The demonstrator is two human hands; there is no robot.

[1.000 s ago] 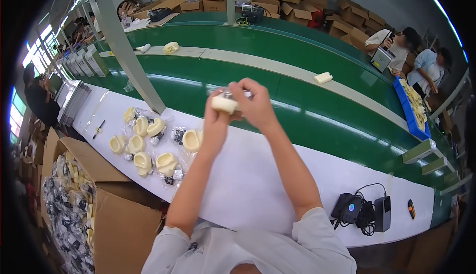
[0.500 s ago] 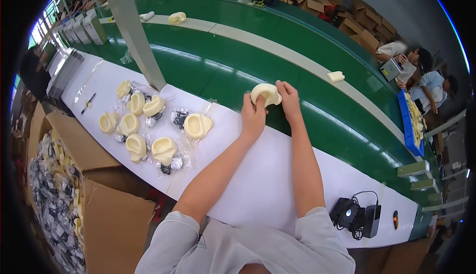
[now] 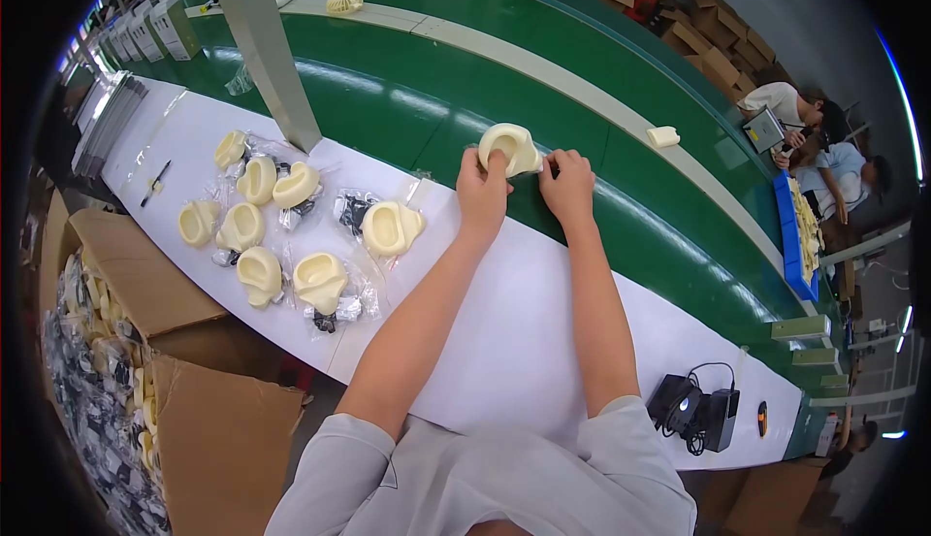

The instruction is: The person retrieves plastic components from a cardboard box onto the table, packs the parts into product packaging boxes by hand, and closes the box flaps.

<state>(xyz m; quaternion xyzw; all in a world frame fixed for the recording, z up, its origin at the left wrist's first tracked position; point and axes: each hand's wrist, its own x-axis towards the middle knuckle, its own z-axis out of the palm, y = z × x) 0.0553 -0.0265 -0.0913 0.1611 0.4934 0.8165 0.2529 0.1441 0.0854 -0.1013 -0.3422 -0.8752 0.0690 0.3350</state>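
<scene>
My left hand is closed round a cream-coloured, cup-shaped plastic part, its thumb inside the round hollow. Close against the part's right-hand tip is my right hand, fingers curled together; whatever is between them is hidden. Both hands are above the green conveyor belt, just past the white table's far edge. To the left on the white table, several similar cream parts lie with clear plastic bags and black pieces.
An open cardboard box of bagged parts stands at lower left. A metal post rises beside the belt. At right lie a black power adapter with cable and a blue crate. Two people sit at far right.
The cream part has turned in my left hand, its hollow now facing up toward me. My right hand has dropped lower, from the part's upper side to its right tip. The view has shifted slightly.
</scene>
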